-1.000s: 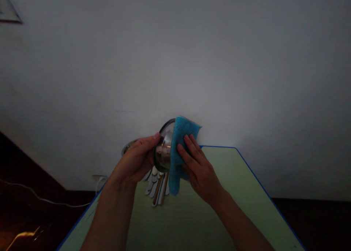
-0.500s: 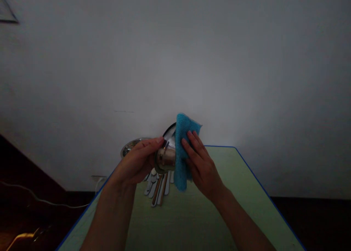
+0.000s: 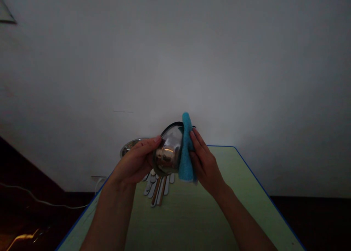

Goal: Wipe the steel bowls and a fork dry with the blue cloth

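Observation:
Tilted on its side above the table, a shiny stainless steel bowl (image 3: 170, 150) is gripped at its left rim by my left hand (image 3: 138, 158), thumb on the near side. My right hand (image 3: 204, 159) presses a folded blue cloth (image 3: 187, 152) against the bowl's right side. The fingers of that hand lie closed together along the cloth. Part of the bowl is covered by the cloth. Below the bowl, several pieces of cutlery (image 3: 157, 190) with metal and brown handles lie on the table, their far ends hidden.
Behind my left hand stands another metal bowl or dish (image 3: 128, 147), partly covered. The pale green table (image 3: 208, 218) has a blue edge and meets a grey wall (image 3: 219, 61). A white cable (image 3: 55, 204) runs at the left.
My right hand and the blue cloth have shifted slightly right across the bowl, with the cloth turned more edge-on. More of the bowl's surface shows. My left hand has barely moved.

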Action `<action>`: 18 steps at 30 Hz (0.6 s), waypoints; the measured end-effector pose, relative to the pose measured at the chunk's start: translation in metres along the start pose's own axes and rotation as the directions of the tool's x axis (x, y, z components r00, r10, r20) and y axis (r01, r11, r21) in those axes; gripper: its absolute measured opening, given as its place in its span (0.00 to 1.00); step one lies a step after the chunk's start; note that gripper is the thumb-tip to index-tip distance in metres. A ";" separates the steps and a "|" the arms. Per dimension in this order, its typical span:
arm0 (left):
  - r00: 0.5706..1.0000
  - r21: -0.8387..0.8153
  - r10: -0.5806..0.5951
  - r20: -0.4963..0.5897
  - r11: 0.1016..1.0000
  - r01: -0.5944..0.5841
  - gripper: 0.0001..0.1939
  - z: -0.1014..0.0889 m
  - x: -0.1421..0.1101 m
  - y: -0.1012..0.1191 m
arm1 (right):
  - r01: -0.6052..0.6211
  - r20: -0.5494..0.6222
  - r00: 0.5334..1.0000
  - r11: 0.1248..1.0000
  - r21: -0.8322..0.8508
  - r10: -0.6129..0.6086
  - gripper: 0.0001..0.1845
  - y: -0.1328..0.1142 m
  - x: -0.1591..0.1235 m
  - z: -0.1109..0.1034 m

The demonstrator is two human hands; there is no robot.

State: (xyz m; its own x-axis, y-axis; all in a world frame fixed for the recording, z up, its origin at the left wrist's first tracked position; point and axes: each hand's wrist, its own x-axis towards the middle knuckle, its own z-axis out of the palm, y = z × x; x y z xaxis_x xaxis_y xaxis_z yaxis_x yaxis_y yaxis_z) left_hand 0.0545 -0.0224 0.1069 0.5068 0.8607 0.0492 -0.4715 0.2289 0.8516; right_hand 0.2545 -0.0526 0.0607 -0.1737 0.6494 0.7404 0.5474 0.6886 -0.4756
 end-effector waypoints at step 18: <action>0.997 0.005 0.067 -0.039 0.998 -0.067 0.09 0.005 0.001 -0.003 | -0.209 -0.067 0.967 0.912 0.353 0.248 0.28 0.013 -0.005 0.013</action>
State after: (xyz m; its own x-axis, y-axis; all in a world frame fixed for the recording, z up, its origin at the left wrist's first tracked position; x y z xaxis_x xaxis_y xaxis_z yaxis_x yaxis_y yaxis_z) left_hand 0.0602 -0.0248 0.1066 0.4452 0.8913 0.0861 -0.5007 0.1681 0.8492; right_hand 0.2521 -0.0430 0.0449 0.0223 0.7768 0.6294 0.2461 0.6059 -0.7565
